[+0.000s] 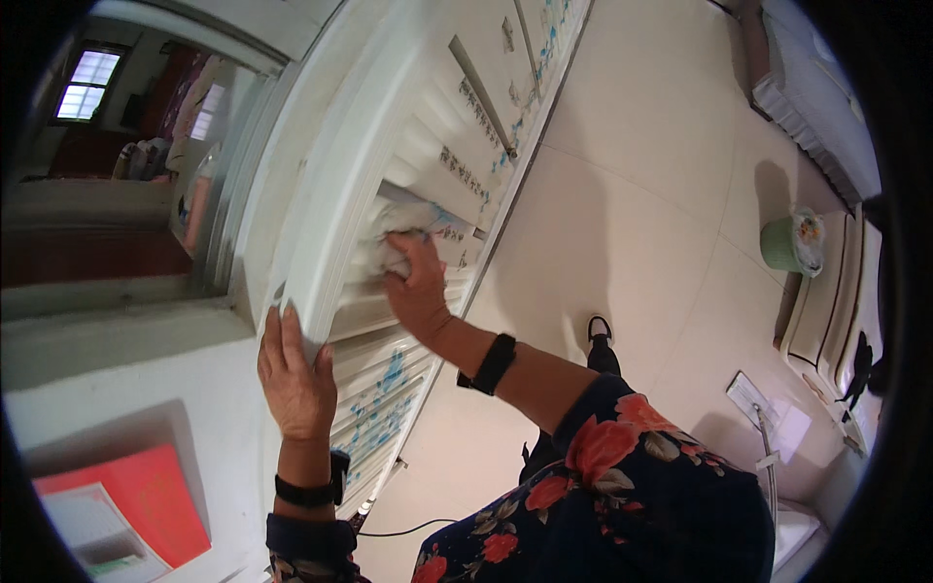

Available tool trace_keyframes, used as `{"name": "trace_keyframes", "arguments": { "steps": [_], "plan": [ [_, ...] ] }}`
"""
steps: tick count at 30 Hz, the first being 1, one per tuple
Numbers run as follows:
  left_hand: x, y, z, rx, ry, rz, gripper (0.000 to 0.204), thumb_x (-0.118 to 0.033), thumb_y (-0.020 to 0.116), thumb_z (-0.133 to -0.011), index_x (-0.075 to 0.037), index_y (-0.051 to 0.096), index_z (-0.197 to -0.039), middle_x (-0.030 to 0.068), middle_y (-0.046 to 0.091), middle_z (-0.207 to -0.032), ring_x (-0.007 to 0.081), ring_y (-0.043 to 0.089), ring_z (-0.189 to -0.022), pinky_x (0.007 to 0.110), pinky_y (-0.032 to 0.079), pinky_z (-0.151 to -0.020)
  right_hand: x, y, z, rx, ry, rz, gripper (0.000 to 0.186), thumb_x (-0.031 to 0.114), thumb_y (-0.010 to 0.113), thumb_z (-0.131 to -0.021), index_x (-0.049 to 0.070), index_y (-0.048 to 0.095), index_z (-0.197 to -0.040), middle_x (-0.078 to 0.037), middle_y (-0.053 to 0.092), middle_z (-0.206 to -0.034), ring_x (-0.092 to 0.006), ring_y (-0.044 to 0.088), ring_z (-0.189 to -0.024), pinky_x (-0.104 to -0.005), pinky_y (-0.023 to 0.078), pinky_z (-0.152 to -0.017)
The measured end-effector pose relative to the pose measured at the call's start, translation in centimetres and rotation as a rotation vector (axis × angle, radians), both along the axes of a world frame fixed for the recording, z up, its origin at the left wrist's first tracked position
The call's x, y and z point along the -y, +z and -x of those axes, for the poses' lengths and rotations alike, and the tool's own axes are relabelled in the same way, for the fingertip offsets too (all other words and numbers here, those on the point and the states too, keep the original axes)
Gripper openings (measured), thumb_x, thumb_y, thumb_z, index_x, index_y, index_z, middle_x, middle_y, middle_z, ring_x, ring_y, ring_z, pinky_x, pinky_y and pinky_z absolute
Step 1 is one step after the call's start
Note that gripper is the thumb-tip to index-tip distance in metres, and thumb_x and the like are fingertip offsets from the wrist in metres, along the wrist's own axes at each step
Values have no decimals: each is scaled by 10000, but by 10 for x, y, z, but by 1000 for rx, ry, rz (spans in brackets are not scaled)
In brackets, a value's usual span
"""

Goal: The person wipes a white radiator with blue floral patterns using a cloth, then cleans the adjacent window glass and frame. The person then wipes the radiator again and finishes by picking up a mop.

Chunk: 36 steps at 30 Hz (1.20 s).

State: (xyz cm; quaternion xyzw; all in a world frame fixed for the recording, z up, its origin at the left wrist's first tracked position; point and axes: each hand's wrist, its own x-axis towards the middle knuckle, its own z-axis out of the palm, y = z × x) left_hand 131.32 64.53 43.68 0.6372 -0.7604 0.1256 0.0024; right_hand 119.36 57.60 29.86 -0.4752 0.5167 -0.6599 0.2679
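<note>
My left hand (296,374) rests with outstretched fingers on the pale top rail (327,282) of a white slatted panel, its thumb apart. Beyond it, my right hand (423,287) grips a crumpled white cloth (389,219) against the slats, with the fingertips partly buried in the fabric. The slatted panel (452,131) runs diagonally away from me and carries blue decorations and dark lettering. Some slats behind the cloth and hand are hidden.
At left are a window opening (126,243) and a red folder (180,505) with papers. The tiled floor (641,243) holds a green bin (777,255), pale furniture (816,321) and a flat mop (748,398). A dark cable (398,532) runs near my body.
</note>
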Motion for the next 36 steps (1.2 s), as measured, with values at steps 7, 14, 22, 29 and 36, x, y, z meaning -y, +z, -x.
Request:
{"name": "trace_keyframes", "arguments": {
  "steps": [7,14,22,29,36],
  "plan": [
    [-16,23,-9,-241,-182,49,739,-138,666,-710,-42,271,-1327,211,350,-1288,359,349,-1174,440,265,-997,-9,-5,5,441,127,-297,404,-53,510,-737,58,476,-1123,-74,549,-1012,-157,523,-926,-259,430,-799],
    [-99,45,-68,-58,-153,-52,728,-119,660,-693,-33,290,-1314,208,319,-1322,369,295,-1231,482,217,-1023,-11,61,-50,629,-65,1,371,126,529,-849,8,391,-1172,-147,444,-1104,-230,459,-992,-307,394,-859],
    [-116,9,-113,-38,-193,-112,763,21,629,-644,8,260,-1311,231,294,-1333,401,285,-1233,487,233,-1029,16,-33,-58,597,-253,-190,320,87,565,-813,24,465,-1111,-163,510,-1030,-262,502,-886,-326,409,-776],
    [-121,11,-118,44,-38,-195,598,-106,554,-795,22,248,-1293,276,269,-1317,450,299,-1202,508,265,-991,22,-154,-39,656,-257,-602,353,110,593,-764,32,491,-1093,-144,548,-1039,-315,527,-960,-339,412,-829],
    [-128,9,-131,193,-190,-87,660,-295,565,-842,96,251,-1272,324,379,-1198,484,448,-1030,526,409,-835,24,-234,-24,480,-309,-884,284,127,540,-776,60,521,-1051,-107,606,-911,-226,581,-817,-338,458,-708]
  ]
}}
